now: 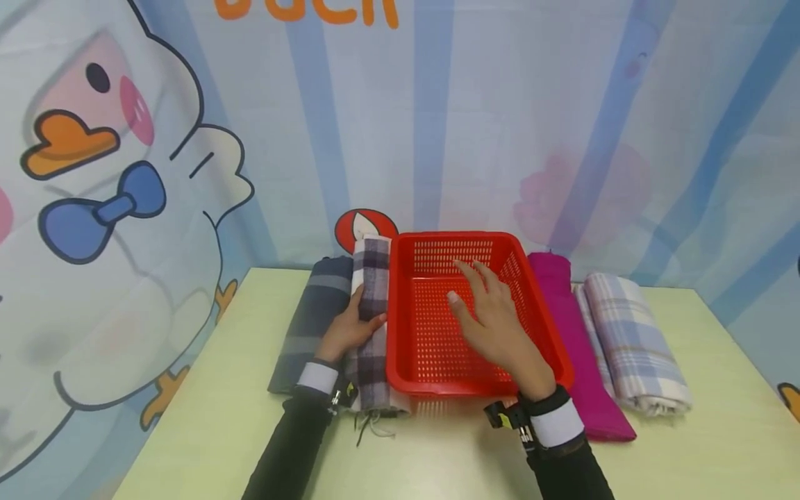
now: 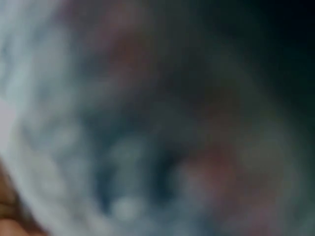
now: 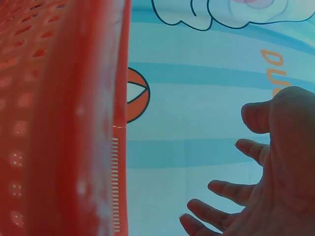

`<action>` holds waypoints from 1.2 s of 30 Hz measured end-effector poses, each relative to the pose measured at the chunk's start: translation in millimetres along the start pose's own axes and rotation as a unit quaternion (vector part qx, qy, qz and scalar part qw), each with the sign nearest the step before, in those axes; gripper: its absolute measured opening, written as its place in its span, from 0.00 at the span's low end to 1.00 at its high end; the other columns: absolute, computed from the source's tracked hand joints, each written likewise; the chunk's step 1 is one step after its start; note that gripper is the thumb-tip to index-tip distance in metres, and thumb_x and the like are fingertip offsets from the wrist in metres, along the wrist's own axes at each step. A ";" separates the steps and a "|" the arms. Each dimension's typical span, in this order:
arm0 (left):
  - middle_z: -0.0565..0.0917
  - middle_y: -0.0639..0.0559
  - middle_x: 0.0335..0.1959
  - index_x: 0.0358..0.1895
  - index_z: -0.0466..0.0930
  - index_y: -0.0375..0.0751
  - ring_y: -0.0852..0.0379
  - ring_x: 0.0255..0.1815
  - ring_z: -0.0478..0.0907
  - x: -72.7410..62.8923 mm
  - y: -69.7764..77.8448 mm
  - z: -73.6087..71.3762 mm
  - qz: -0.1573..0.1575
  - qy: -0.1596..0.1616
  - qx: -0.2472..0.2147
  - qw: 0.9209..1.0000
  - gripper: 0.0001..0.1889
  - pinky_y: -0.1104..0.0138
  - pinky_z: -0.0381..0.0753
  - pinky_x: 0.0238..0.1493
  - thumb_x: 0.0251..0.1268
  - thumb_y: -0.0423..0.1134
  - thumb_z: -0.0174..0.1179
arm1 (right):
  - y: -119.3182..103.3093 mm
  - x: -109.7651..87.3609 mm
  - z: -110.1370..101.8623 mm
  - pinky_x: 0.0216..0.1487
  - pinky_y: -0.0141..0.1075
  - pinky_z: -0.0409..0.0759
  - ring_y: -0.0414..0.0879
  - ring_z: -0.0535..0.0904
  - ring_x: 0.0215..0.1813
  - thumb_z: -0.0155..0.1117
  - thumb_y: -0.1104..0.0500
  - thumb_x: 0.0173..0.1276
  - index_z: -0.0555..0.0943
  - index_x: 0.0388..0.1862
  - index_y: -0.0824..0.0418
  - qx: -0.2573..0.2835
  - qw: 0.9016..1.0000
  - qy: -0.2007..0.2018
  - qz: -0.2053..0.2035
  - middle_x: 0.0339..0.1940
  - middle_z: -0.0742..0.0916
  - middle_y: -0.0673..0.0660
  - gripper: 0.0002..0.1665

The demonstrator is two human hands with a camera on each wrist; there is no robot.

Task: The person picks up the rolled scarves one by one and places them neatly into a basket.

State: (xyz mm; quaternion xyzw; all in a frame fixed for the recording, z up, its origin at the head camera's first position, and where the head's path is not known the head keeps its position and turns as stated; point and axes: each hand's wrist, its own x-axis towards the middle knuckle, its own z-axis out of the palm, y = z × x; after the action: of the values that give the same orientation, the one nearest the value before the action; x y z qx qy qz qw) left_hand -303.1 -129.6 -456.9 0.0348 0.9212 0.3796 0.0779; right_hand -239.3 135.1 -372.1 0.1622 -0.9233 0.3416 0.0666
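Dark sleeves [image 1: 287, 444] enter the head view from below, cut off by its lower edge. Left hand [image 1: 346, 332]: set on the checked cloth [image 1: 375, 357], thumb across the top; most other fingers are hidden, so whether they curl round it cannot be told. The checked cloth is white and purple-grey, with loose threads at its near end, and lies along the left side of the red basket [image 1: 431, 340]. Right hand [image 1: 494, 319]: fingers spread, holding nothing, above the basket, masking part of its perforated, rectangular interior. Magenta cloth [image 1: 575, 347], partly masked by the rim, lies to the right.

Left wrist view: blurred throughout; the mottled surface cannot be identified.

Right wrist view: the basket's wall, out of focus, occupies the left side; the right hand, cropped at the right edge, has its fingers apart.
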 end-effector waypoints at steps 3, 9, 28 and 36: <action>0.66 0.26 0.72 0.81 0.37 0.42 0.27 0.64 0.74 -0.3 -1.3 0.7 0.004 0.003 0.008 1.000 0.49 0.39 0.77 0.59 0.69 0.59 0.54 | 0.8 -0.5 -2.1 0.70 0.74 0.51 0.73 0.49 0.78 0.45 0.43 0.80 0.50 0.81 0.50 0.005 1.000 0.007 0.000 0.82 0.52 0.66 0.37; 0.67 0.26 0.71 0.81 0.38 0.42 0.28 0.62 0.76 -0.9 -3.5 2.6 0.002 0.022 -0.007 1.000 0.49 0.39 0.78 0.58 0.68 0.59 0.55 | 2.5 0.5 -2.3 0.70 0.73 0.56 0.70 0.50 0.78 0.46 0.45 0.80 0.52 0.81 0.51 0.035 0.999 0.025 -0.016 0.82 0.53 0.64 0.36; 0.63 0.28 0.74 0.81 0.34 0.46 0.29 0.68 0.71 -5.0 -9.4 -1.2 0.007 -0.019 -0.058 0.998 0.51 0.39 0.74 0.63 0.66 0.57 0.57 | -3.7 -14.1 -16.7 0.68 0.74 0.57 0.67 0.48 0.79 0.47 0.48 0.80 0.53 0.81 0.50 0.049 0.998 0.026 -0.038 0.82 0.52 0.62 0.35; 0.61 0.29 0.76 0.81 0.34 0.46 0.29 0.69 0.70 -3.3 -6.7 -4.9 0.006 -0.020 -0.059 0.998 0.51 0.39 0.74 0.64 0.66 0.57 0.57 | -14.6 -4.7 -10.8 0.70 0.73 0.56 0.67 0.48 0.80 0.47 0.46 0.80 0.53 0.81 0.50 0.036 0.998 0.015 -0.053 0.82 0.53 0.61 0.35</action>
State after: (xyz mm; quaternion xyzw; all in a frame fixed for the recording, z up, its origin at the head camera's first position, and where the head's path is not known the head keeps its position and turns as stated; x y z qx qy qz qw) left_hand -300.7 -138.1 -457.8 0.0432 0.8954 0.4328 0.0957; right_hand -229.7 132.8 -356.1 0.2083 -0.8995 0.3730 0.0921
